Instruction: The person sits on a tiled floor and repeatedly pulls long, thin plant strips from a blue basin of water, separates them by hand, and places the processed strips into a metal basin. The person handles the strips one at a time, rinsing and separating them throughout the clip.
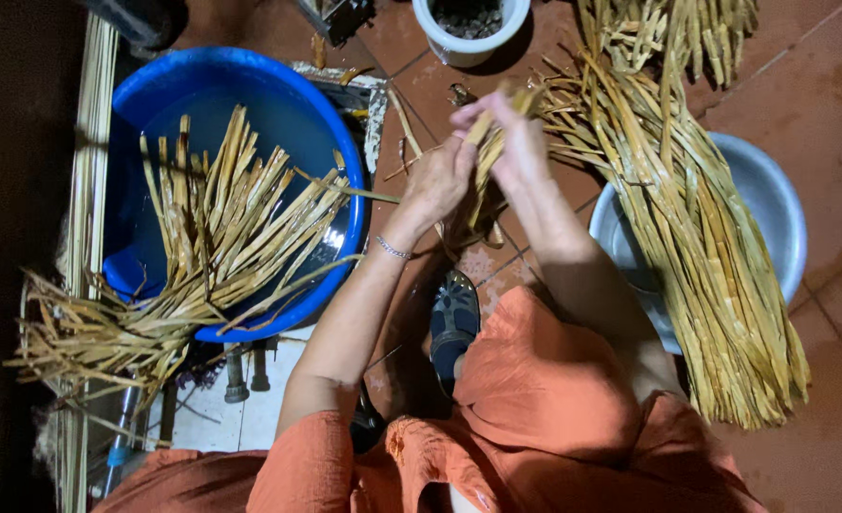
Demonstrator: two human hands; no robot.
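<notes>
A floor of reddish-brown tiles (820, 104) is seen from above, crowded with vessels. Between the knees, a small bunch of straw-coloured fibre strips (483, 190) is grasped by both hands: the left hand (437, 180) is clenched round its middle, while the right hand (511, 142) pinches its upper end, seemingly to keep it taut. Soaking strips are draped over the rim of the blue basin (250, 76); a dry bundle (706, 256) lies across the grey bowl (773, 199). Little free floor is left at either side.
</notes>
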